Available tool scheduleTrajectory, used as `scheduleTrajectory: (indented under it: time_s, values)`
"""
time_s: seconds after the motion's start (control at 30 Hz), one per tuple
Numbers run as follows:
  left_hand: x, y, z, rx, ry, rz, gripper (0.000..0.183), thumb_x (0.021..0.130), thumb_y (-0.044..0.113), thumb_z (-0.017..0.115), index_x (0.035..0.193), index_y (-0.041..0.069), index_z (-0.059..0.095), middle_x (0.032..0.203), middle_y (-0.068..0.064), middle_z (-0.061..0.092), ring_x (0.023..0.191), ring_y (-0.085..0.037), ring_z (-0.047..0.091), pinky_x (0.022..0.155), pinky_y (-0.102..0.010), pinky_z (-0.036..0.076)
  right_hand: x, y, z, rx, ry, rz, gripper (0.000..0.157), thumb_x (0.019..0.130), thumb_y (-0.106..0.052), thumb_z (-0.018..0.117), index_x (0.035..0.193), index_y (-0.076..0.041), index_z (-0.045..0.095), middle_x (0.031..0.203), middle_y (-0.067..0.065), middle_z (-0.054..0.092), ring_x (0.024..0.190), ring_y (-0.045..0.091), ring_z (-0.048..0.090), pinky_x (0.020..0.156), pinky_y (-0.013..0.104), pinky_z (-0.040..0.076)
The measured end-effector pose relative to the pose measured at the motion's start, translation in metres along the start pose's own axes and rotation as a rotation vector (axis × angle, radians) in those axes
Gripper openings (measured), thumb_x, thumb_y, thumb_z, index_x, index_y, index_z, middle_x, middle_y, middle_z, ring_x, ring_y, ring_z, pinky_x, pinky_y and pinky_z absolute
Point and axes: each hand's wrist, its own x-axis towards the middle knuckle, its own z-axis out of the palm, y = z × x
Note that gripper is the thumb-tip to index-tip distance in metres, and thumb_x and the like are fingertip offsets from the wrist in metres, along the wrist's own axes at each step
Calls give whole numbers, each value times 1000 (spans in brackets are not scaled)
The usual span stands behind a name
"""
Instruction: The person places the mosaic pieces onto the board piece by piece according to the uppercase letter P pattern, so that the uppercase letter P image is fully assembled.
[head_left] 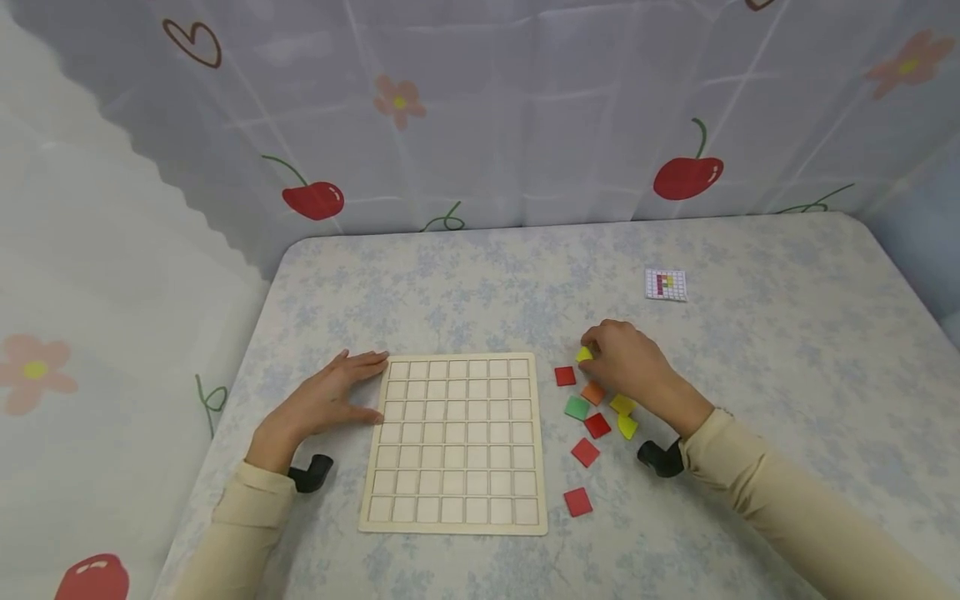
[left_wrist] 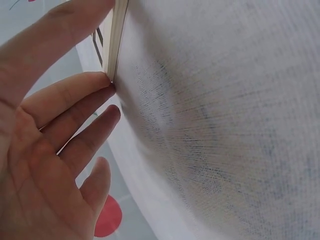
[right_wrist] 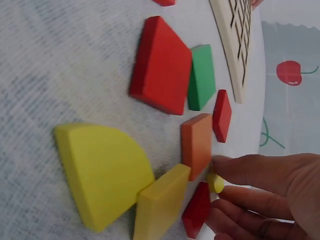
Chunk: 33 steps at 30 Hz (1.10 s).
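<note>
Evidently, the left hand (head_left: 322,403) was there to keep the wooden board (head_left: 453,458) from sliding: its grip was wide and had hold of nothing, the nearly straight fingers and the thumb merely touching the board's left edge, left of centre in the frame. The board lay flat on the table (head_left: 465,287), its face ruled into squares. Right of centre, the right hand (head_left: 628,357) had its grip narrowed to a pinch, thumb and fingers on a small yellow piece (head_left: 584,354), a hold that probably suited something so thin. Near that hand lay an orange tile (head_left: 593,393), a green tile (head_left: 577,407), a yellow tile (head_left: 622,404), a yellow quarter-round piece (head_left: 627,427) and several red tiles (head_left: 585,452), loosely gathered beside the board's right edge, presumably for easy reach. A little card (head_left: 666,285) printed with a coloured grid lay toward the upper right, apart from the tiles, perhaps so that the hands did not cover it.
</note>
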Motion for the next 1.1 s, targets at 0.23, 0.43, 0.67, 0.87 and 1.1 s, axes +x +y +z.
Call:
scheduleTrajectory:
  time_s: [0.23,0.43,0.67,0.87,1.1]
  values:
    - [3,9,-2,59,2,-29,86,75,24,87,145,-2,45,155,-15,36,146,-43,18,116,-57,25,1,3,2,51,21,-29,23,84,0,66,105,8,71,95,17,65,74,24,54,61,32,51]
    - [4,14,-3,94,-1,-40,85,73,23,88,144,-3,48,154,-15,38,144,-46,19,114,-59,29,3,-13,5,99,5,6,27,85,-3,68,109,9,70,100,18,64,78,24,56,64,31,53]
    - [3,18,-3,91,-16,-48,84,76,22,87,144,-4,46,155,-17,36,143,-48,18,113,-60,29,4,-45,18,117,-42,-88,28,84,-5,72,110,7,70,92,12,63,75,20,56,62,29,51]
    - [4,23,-4,104,-26,-63,84,76,21,86,145,-4,44,156,-16,34,144,-48,18,114,-59,28,7,-72,30,117,-60,-168,26,83,-3,72,108,5,72,85,8,59,74,18,52,62,28,48]
    - [3,25,-3,128,-35,-67,84,76,21,86,145,-5,44,156,-16,34,143,-48,19,114,-58,28,12,-97,48,119,-102,-283,10,85,3,66,78,-5,67,73,5,46,69,17,39,58,26,33]
